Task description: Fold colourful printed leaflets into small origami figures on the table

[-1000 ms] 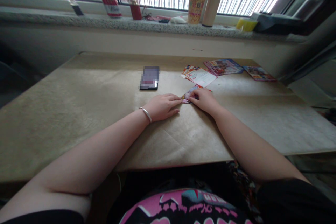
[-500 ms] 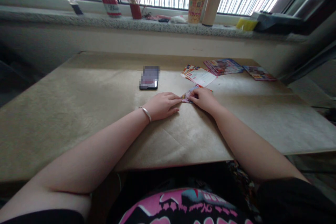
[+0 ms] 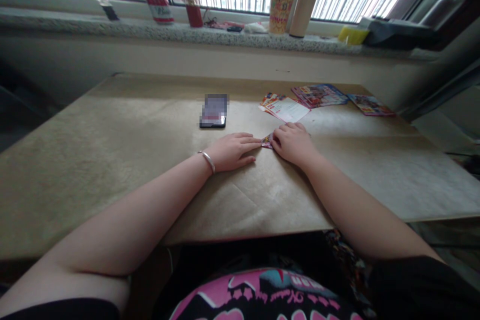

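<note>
Both hands [image 3: 262, 147], grip flat on a small printed paper [image 3: 267, 142], writing unreadable.

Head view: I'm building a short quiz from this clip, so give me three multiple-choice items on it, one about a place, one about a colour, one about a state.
1. Where does the phone lie?
A. on the windowsill
B. on the table, beyond the left hand
C. on the person's lap

2. What colour is the can on the windowsill?
A. red
B. blue
C. green

3. How is the right hand placed on the small printed paper?
A. lifted clear above it
B. laid flat over it, pressing down
C. holding it up in the air

Answers:
1 B: the phone rests on the brown table just past the left hand.
2 A: the can has a red body with a white band.
3 B: the hand covers the paper so that only one corner shows.
</note>
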Tool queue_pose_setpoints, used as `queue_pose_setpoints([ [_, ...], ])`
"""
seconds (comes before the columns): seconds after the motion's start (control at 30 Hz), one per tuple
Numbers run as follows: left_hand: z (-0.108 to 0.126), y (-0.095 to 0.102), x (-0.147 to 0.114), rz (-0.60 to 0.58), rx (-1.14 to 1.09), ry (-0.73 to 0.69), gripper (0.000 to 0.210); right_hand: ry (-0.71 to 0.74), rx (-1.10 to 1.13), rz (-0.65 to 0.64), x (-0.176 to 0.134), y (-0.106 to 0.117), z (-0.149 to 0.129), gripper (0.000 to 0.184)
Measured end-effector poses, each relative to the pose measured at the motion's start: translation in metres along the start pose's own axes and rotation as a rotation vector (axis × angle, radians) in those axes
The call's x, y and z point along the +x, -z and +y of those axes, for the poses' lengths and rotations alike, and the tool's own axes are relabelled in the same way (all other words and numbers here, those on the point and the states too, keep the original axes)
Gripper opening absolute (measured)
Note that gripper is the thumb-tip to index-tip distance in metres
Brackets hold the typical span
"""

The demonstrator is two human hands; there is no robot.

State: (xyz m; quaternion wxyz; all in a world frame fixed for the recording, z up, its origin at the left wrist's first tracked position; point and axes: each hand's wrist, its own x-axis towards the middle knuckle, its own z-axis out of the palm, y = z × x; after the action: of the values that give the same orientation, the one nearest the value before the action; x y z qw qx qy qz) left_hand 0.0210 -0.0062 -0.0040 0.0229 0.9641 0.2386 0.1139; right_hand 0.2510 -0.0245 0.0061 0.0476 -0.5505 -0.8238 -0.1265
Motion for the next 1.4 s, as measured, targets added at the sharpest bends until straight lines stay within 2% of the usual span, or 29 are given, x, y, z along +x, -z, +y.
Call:
queue_pose_setpoints([
  [0.23,0.003,-0.001,0.001,0.011,-0.015,-0.007,0.044,-0.025,0.158,-0.063,0.008,-0.009,0.013,0.023],
  [0.53,0.011,0.001,0.001,0.027,0.02,0.05,0.037,-0.02,0.183,-0.066,0.011,-0.013,0.014,0.023],
  [0.87,0.017,0.007,0.002,0.0,0.087,0.1,0.035,-0.014,0.143,-0.057,0.008,-0.013,0.013,0.024],
  [1.1,0.018,0.006,0.003,0.012,0.093,0.097,0.034,-0.007,0.029,0.041,0.003,-0.004,-0.006,0.032],
  [1.4,0.02,0.007,0.003,0.029,0.119,0.171,0.029,-0.064,0.25,-0.004,0.011,-0.015,0.003,0.025],
])
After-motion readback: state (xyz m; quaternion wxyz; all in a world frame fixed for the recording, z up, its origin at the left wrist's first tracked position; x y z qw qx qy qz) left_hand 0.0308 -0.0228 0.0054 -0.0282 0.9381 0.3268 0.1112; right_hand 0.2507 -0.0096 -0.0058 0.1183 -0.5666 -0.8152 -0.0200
